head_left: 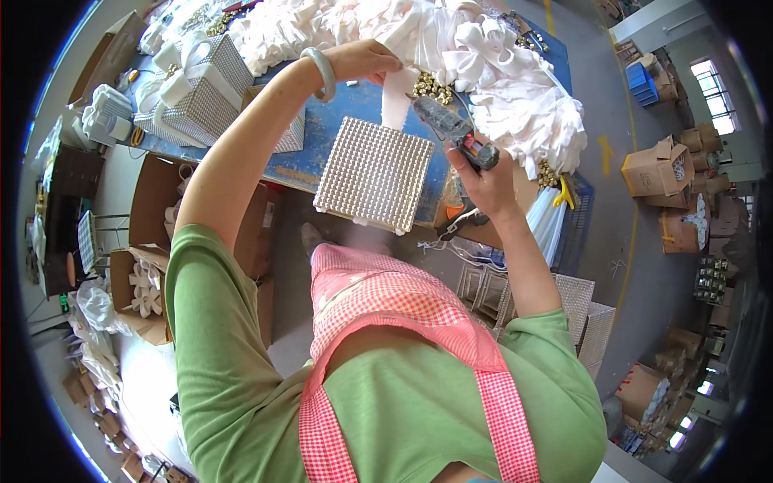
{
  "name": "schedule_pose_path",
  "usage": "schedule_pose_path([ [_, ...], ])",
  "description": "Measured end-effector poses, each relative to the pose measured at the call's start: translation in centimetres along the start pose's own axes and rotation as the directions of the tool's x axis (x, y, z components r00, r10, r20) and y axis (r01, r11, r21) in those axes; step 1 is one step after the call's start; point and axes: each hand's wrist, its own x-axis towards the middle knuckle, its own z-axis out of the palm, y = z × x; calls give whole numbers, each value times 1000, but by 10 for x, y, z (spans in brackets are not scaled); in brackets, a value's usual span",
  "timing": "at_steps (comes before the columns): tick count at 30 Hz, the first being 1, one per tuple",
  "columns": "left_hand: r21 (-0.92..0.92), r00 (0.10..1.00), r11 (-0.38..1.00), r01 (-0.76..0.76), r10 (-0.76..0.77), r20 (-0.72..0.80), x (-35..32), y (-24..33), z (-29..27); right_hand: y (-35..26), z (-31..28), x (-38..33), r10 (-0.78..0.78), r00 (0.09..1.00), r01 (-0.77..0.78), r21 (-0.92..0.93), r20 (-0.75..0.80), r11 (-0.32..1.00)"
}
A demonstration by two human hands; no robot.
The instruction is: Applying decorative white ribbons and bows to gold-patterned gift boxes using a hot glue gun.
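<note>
My left hand (361, 61), a bangle at its wrist, pinches the upper end of a white ribbon (396, 98). The ribbon hangs down to the far edge of a box covered in pearly beads (375, 173), which sits at the blue table's near edge. My right hand (489, 183) is wrapped round a dark glue gun (444, 122). Its nozzle points up and left, close beside the ribbon; whether they touch I cannot tell. Small gold bells (433, 90) lie just beyond the nozzle.
White ribbon bows (483, 50) pile across the back of the blue table (322, 121). Finished beaded boxes with bows (201, 90) stand at the left. An open carton (145, 290) is on the lower left; yellow-handled scissors (565, 191) lie at the table's right.
</note>
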Motion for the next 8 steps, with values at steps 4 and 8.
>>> schedule_pose_path([
  [4,-26,1000,1000,-3,3,6,2,-10,1,-5,2,5,1,1000,-2,-34,-26,999],
  [8,-40,1000,999,1,-2,-8,0,-11,2,0,5,10,-12,1000,11,-121,-12,993],
])
